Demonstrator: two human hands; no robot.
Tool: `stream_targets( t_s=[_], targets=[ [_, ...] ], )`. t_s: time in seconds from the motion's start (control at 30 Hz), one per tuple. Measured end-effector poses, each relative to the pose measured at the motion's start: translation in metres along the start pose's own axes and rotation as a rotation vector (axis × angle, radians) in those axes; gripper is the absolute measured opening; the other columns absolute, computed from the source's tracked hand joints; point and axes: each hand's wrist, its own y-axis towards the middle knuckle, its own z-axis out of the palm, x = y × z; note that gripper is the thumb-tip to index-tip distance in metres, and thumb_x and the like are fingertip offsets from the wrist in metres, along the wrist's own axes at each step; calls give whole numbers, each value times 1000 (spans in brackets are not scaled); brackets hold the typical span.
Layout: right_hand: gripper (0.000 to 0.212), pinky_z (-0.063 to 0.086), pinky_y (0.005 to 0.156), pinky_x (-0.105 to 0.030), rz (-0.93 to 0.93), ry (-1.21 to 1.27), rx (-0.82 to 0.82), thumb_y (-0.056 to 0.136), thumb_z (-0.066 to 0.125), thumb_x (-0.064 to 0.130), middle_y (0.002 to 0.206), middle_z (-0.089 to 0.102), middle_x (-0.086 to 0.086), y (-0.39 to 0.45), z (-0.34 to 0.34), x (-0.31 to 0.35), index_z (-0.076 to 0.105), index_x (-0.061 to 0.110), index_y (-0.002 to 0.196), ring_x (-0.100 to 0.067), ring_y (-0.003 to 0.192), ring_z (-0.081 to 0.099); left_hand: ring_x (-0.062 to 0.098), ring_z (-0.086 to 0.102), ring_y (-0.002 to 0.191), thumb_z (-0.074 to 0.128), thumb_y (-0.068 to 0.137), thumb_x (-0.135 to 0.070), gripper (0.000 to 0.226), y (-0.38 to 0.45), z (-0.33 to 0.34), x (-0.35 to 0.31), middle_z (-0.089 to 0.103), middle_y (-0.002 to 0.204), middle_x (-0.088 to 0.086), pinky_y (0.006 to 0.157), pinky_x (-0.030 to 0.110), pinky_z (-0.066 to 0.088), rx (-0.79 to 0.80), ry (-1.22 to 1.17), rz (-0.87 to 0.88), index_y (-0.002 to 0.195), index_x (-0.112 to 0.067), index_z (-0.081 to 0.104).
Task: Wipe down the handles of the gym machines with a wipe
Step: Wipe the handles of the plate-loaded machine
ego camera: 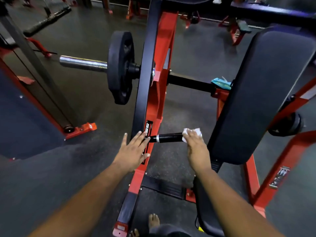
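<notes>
Our right fingers point(191, 134) curl over a white wipe point(192, 132), pressing it round the free end of the black handle point(169, 138) — the grip is closed on wipe and bar together. The right hand point(196, 147) sits right on the task's thing, so it is the nearer hand for the work. The handle's long axis runs crosswise from those fingers toward our left, ending at the red upright point(150, 117); we judge the next stroke must slide leftward along that bar. The left hand point(133, 151) lies flat with fingers straight and spread, fingertips against the upright beside the handle's root, holding nothing. Just right of the wiping fingers stands the black back pad point(256, 93). Farther off, beyond the fingers, a weight plate point(119, 67) sits on its chrome sleeve point(82, 63) — and a teal cloth point(220, 83) rests on the crossbar.
</notes>
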Motion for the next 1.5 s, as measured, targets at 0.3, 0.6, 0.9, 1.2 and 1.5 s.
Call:
stream_targets(
  t_s=[0.3,0.6,0.9,1.2,1.5],
  targets=[
    [82,25,121,-53,-154,-196,38,62,67,-5,149,52,-10,7,97,47,56,11,141,-30,143,42,24,18,158,55,98,-57,72,54,4,21,26,169,9,119,71,18,-105,207,220,156,-16,42],
    [64,-3,121,-63,124,-358,-22,87,64,-1,148,54,2,22,31,-13,51,18,147,-21,146,38,25,18,158,45,102,-60,69,112,-8,59,29,168,9,120,72,12,-218,353,538,155,-16,45],
    [76,5,125,-53,290,-67,-137,78,59,-11,164,30,-3,14,114,88,46,16,148,-22,155,14,30,35,152,56,91,-43,59,115,7,71,49,156,11,121,72,10,-370,125,678,141,-14,62],
    [59,27,121,-33,463,-92,-302,96,47,-10,157,41,8,19,51,85,48,17,148,-10,147,32,32,11,159,34,100,-49,69,115,-2,70,23,170,12,117,76,-2,-212,243,695,160,-13,35],
    [70,26,123,-35,491,-4,-200,87,49,-20,166,26,-5,22,118,111,48,16,148,-19,155,15,33,25,155,49,92,-47,68,116,-2,67,38,163,11,119,75,2,-215,206,684,152,-15,50]
  ],
)
